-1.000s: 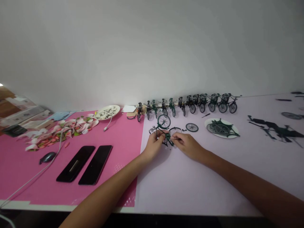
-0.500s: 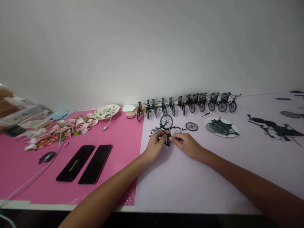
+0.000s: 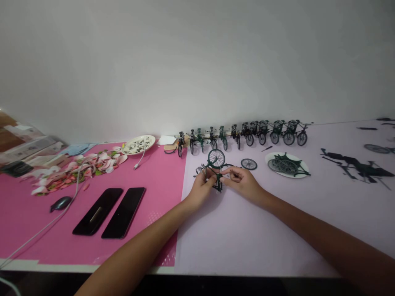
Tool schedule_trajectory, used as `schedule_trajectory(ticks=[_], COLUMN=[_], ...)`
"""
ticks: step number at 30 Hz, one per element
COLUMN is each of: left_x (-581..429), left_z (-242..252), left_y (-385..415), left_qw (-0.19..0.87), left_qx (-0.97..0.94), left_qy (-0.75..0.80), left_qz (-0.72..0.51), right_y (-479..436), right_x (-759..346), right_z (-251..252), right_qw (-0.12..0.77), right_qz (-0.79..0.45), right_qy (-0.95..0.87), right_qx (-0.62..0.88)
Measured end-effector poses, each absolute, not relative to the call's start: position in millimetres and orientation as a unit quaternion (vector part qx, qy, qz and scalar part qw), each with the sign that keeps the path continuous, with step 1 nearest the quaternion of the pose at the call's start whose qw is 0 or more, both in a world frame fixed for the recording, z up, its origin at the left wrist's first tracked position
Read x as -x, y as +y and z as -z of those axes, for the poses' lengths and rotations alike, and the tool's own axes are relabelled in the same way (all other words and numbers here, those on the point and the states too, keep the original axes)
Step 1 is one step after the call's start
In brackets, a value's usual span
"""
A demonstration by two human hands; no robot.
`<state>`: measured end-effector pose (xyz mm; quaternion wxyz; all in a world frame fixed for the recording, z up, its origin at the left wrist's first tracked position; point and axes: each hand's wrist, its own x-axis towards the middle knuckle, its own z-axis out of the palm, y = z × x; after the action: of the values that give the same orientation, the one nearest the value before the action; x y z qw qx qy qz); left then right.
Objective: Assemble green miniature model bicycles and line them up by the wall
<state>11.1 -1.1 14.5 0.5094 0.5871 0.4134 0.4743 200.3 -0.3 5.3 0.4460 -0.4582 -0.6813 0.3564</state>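
My table [image 3: 262, 250] is pink at left, lilac at right; two phones [image 3: 123, 213] and petals [image 3: 106, 163] lie on the pink; a wheel [image 3: 249, 164] and a plate [image 3: 273, 156] on the lilac; small bicycles [image 3: 289, 135] stand along the back.

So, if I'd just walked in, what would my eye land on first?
Probably the row of miniature bicycles along the foot of the grey wall. Then, at centre, another small bicycle in the person's left grip, with the right grip close beside it. On the left, the bright pink surface bears two black phones and scattered petals.
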Motion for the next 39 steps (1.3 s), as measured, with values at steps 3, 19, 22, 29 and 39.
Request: schedule_trajectory(ticks=[3,19,22,29,39], left_x=[-11.6,-13.7,-13.2,-13.0,-11.0], left_z=[-15.6,-15.3,-16.3,-17.5,-16.6], left_y=[-1.2,-0.6,-1.4,-5.0,-2.0], left_qw=[0.552,0.601,0.622,0.637,0.634], left_qx=[-0.557,-0.527,-0.523,-0.521,-0.532], left_qy=[0.415,0.388,0.363,0.357,0.35], left_qz=[-0.462,-0.458,-0.455,-0.442,-0.438], right_y=[1.2,1.6,3.6,5.2,4.1], right_x=[-201.7,-199.4,-200.4,-202.5,-202.5], right_z=[-3.1,-6.6,-5.9,-7.3,-12.3], right_qw=[0.448,0.452,0.459,0.461,0.463], right_qz=[-0.36,-0.424,-0.44,-0.456,-0.488], right_qy=[-0.678,-0.65,-0.636,-0.62,-0.594], right_qx=[0.459,0.44,0.437,0.441,0.441])
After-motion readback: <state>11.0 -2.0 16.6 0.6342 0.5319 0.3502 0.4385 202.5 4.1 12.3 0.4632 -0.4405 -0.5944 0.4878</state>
